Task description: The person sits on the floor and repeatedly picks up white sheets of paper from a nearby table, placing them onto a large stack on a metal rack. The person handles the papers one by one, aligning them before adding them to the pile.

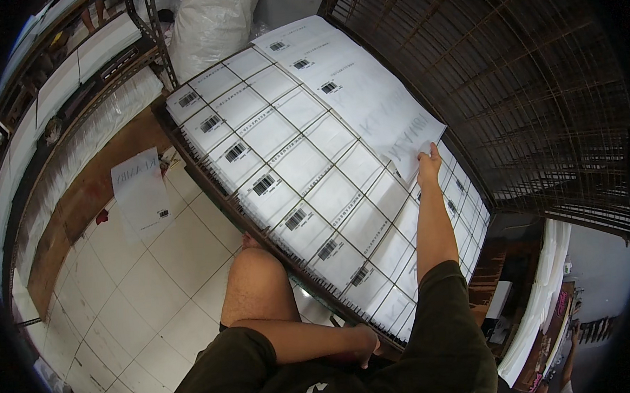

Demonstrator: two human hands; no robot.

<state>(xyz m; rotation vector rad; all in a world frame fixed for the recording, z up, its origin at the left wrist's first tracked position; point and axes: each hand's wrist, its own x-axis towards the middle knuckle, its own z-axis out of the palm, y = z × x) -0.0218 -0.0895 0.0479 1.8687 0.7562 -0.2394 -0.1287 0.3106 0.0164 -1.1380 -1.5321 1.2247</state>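
My right hand (429, 165) reaches forward over a low wire-grid rack and pinches the near corner of a white printed paper sheet (366, 75). The sheet lies along the far side of the grid, its held corner slightly lifted and wrinkled, with barcodes and faint handwriting on it. Beneath the wire grid (333, 169) more white printed sheets (306, 162) show through the bars. Across my lap, my left hand (364, 345) hangs by the rack's near edge, its fingers bent downward and partly hidden; whether it holds anything does not show.
Many rusty wire racks (534, 67) stand tilted up behind the grid. A loose sheet (140, 193) lies on the tiled floor (150, 284) to the left. Shelving (106, 93) with stacked white sheets runs along the left, near a white sack (209, 32). My bent knee (259, 283) is beside the rack.
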